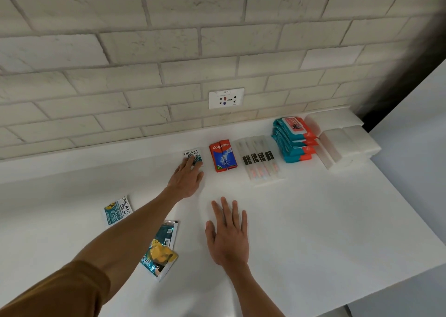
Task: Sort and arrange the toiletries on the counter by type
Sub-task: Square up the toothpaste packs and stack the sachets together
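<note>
My left hand [187,180] reaches far across the white counter [313,220], its fingertips resting on a Cream Silk sachet [193,156] that lies at the left end of a row. To the right of it lie red Colgate toothpaste sachets [224,157], several wrapped toothbrushes [261,162], a stack of teal wet-wipe packs [293,139] and white tissue packs [345,143]. My right hand [228,234] lies flat on the counter, fingers spread, holding nothing. Near my left arm lie another Cream Silk sachet [118,210] and a small pile of teal and yellow sachets [161,249].
A tiled brick-pattern wall [169,51] rises behind the counter, with a white power socket [226,98] just above the row. The counter's right edge [410,208] drops off beside the tissue packs.
</note>
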A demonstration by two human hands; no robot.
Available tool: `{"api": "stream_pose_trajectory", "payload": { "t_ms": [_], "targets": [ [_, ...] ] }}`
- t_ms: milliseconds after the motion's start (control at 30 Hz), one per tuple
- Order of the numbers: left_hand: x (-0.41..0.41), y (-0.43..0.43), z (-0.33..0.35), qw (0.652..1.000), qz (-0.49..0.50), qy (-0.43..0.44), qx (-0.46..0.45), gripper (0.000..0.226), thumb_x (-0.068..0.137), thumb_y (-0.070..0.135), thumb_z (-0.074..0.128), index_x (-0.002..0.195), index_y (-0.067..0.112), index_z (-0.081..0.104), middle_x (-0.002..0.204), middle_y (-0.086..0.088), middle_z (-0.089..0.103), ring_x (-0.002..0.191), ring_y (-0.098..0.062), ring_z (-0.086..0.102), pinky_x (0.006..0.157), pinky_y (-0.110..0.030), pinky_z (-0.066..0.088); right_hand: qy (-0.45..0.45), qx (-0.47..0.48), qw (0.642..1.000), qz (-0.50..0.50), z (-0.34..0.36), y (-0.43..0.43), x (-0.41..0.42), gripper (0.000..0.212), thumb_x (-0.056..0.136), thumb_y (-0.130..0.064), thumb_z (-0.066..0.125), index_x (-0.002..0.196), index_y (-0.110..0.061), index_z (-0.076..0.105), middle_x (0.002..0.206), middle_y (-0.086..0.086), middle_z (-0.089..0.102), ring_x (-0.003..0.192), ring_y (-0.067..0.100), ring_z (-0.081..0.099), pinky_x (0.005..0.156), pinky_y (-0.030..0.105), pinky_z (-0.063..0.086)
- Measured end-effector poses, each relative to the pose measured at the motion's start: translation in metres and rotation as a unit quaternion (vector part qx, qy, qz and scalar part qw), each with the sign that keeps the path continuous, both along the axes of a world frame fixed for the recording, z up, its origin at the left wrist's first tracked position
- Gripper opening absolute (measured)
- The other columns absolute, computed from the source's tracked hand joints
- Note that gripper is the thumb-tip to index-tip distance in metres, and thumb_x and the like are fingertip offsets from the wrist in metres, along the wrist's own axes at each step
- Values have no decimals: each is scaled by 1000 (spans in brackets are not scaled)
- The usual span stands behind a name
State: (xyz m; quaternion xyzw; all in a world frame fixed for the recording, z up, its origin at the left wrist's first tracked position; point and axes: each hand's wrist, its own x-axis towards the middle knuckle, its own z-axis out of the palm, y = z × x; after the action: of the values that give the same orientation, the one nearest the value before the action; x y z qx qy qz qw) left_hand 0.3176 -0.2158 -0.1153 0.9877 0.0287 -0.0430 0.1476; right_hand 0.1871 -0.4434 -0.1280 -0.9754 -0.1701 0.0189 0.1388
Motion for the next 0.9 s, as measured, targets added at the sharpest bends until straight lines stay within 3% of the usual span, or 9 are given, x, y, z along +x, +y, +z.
{"api": "stream_pose_trajectory", "payload": {
  "t_ms": [500, 700, 900],
  "targets": [
    [11, 10, -2, 1000, -14, -8, 4, 44, 108, 38, 38, 150, 24, 39, 164, -12, 29, 153, -33, 25, 123, -49, 32, 11, 8, 1000, -2, 1, 0, 1, 61, 112, -56, 21, 170, -39, 15, 180, -9, 1, 166, 23, -9, 133, 55, 11],
    [1, 3, 21, 998, 0, -55, -43, 44, 108, 29, 46, 148, 12, 44, 158, -14, 40, 145, -33, 40, 117, -44, 39, 6, 4, 1000, -2, 2, -1, 0, 61, 112, -55, 22, 170, -38, 16, 180, -8, 3, 166, 23, -8, 133, 55, 12],
    [-44, 5, 49, 992, 40, -46, -113, 37, 106, 33, 49, 142, 22, 53, 146, -7, 58, 131, -28, 55, 108, -42, 48, 14, -8, 1000, 0, 2, -1, -1, 62, 112, -56, 20, 171, -39, 12, 180, -8, -1, 166, 24, -10, 134, 55, 8]
  ]
}}
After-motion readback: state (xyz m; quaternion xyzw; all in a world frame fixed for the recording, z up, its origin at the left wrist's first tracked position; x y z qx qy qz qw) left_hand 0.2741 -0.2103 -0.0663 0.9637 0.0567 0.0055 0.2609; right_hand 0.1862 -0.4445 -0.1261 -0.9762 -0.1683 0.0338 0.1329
